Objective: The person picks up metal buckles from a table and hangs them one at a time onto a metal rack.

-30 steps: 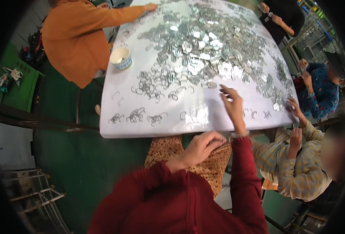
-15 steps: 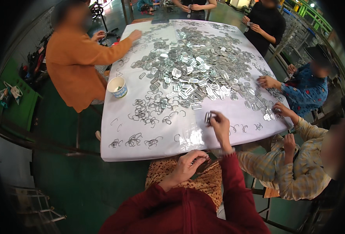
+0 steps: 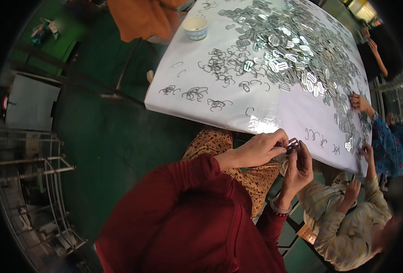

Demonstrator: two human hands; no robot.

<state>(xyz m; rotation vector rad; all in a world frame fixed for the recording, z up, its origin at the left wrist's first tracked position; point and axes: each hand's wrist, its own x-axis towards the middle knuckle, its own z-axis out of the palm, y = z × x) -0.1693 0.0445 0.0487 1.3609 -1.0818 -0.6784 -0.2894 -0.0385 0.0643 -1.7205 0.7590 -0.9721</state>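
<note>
My right hand (image 3: 297, 172) pinches a small slotted metal plate (image 3: 293, 144) between thumb and fingers, just off the table's near edge. Against the plate's left end, my left hand (image 3: 261, 149) is closed in a pinch; whatever lies between its fingertips is too small to make out. On the white-covered table (image 3: 297, 107), a wide heap of similar slotted silver plates (image 3: 317, 54) spreads out. Left of it lie dark curved wire pieces (image 3: 217, 63) in a loose cluster. Smaller bunches of wire pieces (image 3: 195, 93) sit along the near edge.
A paper cup (image 3: 195, 28) stands at the table's left side. One person in orange (image 3: 140, 18) is beyond it. Along the right side sit a co-worker in blue (image 3: 392, 145) and one in a checked shirt (image 3: 342, 227). A metal rack (image 3: 37, 168) stands at far left.
My right hand has come back from over the table with the plate and now meets my left hand. The view has turned, so the table appears shifted up and to the right.
</note>
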